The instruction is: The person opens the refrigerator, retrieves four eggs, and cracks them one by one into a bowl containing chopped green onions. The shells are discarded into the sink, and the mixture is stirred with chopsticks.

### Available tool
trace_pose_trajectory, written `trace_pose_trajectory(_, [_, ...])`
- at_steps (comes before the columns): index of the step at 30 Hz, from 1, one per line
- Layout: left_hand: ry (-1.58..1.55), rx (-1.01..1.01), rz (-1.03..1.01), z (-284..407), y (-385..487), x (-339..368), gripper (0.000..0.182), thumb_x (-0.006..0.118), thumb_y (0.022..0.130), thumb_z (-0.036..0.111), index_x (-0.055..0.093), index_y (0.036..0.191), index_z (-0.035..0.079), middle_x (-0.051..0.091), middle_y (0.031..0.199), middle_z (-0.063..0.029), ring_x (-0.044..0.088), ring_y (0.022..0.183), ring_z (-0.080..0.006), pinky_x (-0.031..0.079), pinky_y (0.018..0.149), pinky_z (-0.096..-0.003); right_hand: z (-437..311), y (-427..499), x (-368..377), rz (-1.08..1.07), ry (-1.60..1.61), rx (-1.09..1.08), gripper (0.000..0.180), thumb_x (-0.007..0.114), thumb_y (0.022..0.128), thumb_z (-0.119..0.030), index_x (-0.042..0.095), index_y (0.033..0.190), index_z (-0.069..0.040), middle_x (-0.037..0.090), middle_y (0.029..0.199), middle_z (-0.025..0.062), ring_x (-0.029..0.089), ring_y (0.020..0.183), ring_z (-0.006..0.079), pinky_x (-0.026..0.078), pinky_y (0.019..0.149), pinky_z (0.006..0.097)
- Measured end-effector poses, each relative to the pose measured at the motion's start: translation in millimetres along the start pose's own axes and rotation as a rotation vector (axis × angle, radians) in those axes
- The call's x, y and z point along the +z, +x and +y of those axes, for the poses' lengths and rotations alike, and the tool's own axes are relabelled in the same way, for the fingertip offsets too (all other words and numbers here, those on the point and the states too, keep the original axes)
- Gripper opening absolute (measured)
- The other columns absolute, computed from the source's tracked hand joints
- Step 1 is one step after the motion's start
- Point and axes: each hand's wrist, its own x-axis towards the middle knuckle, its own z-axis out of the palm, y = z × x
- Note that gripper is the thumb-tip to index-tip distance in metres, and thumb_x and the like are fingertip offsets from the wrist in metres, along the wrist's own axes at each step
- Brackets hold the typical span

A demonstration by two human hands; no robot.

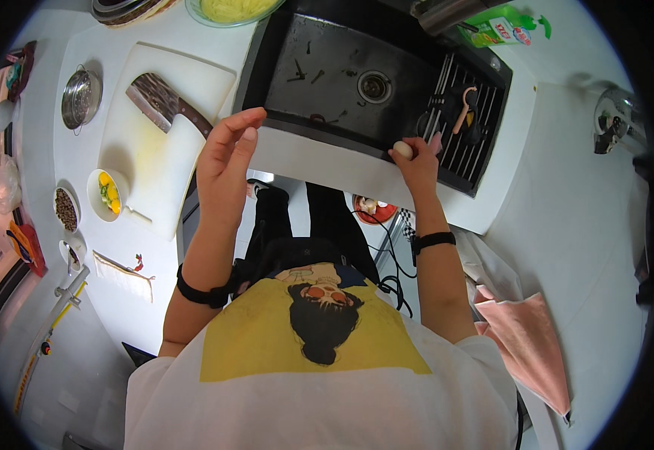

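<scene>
My right hand (421, 166) is over the front rim of the dark sink (327, 62), near its right end. A pale egg (403, 149) is held between its fingertips; I cannot tell whether the shell is whole. Raised above the counter's front edge, my left hand (225, 160) holds nothing, its thumb and fingers apart. Beside it, partly covered, lies the wooden handle of a cleaver (157, 100) on a white cutting board (146, 163). Left of the board stands a white bowl (122, 191) with egg yolks and chopped green bits inside.
Scraps lie around the sink drain (374, 86). A slatted rack (487, 124) spans the sink's right end. Several small bowls, a steel strainer (81, 98) and a glass bowl of pale shreds (235, 10) line the counter. Below is a red bin (383, 212) with shells.
</scene>
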Motion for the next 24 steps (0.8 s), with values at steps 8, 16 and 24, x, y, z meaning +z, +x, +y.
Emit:
trace_pose_trajectory(8, [-0.027,0.026,-0.055,-9.8,-2.9,-9.8,0.023,0.064,0.103,0.007,0.068,0.125,0.002,0.071,0.123,-0.0075,0.066,0.114,-0.0154,0.05,0.102,-0.0291,-53.8,1.9,-15.1,-0.193,1.147,0.48,0.047,0.078,0.095,-0.028,0.064,0.128,0.003,0.074,0.112,0.0142,0.073,0.095,0.0197,0.06,0.079,0.0244])
trace_pose_trajectory(16, [0.147,0.042,-0.2,20.9,-12.3,-62.2,0.044,0.075,0.09,0.005,0.068,0.133,0.011,0.066,0.123,-0.0056,0.068,0.108,-0.0191,0.057,0.089,-0.0317,-237.5,-44.4,16.4,-0.787,1.179,0.094,0.043,0.07,0.101,-0.033,0.067,0.125,0.002,0.072,0.117,0.0129,0.071,0.103,0.0191,0.06,0.092,0.0298])
trace_pose_trajectory(24, [0.224,0.155,0.15,44.4,-48.8,-220.2,0.043,0.077,0.086,-0.001,0.071,0.127,0.007,0.07,0.115,-0.0054,0.07,0.102,-0.0178,0.059,0.082,-0.0279,-404.7,-110.3,126.0,-0.983,0.749,-0.27,0.041,0.082,0.092,-0.028,0.07,0.125,-0.006,0.073,0.11,0.0066,0.068,0.092,0.0119,0.056,0.078,0.0276])
